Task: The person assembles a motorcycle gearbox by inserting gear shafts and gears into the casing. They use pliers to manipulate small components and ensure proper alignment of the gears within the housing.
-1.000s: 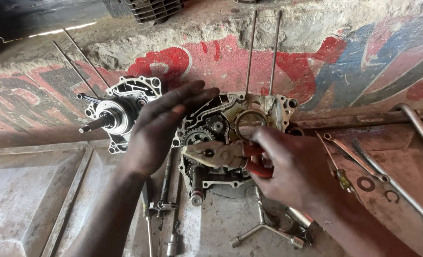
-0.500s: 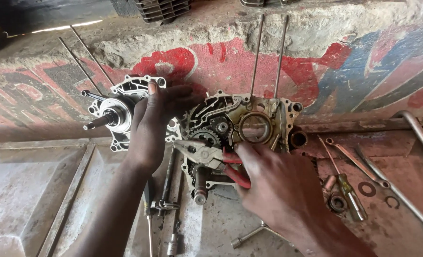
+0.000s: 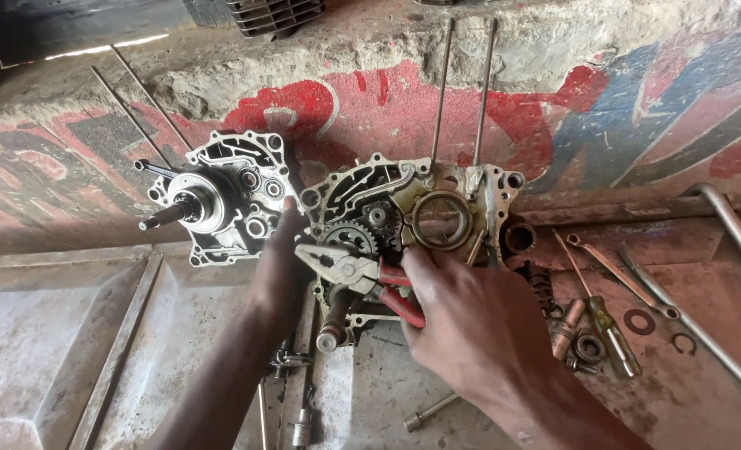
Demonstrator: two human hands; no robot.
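Painted wall [image 3: 603,108], left hand [image 3: 280,268] bracing crankcase [image 3: 404,217], right hand [image 3: 470,317] gripping pliers [image 3: 349,268]

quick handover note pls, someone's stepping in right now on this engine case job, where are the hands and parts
Left hand: braced against the left edge of the engine case half, holding nothing loose.
Right hand: gripping the red-handled pliers, whose tips point left in front of the gears.
Parts: the second case half, with its shaft sticking out, stands to the left against the painted wall. A screwdriver, a wrench and washers lie to the right.
Done: the two case halves are apart.
Left: whatever the pliers are reaching for; I cannot tell which part that is.
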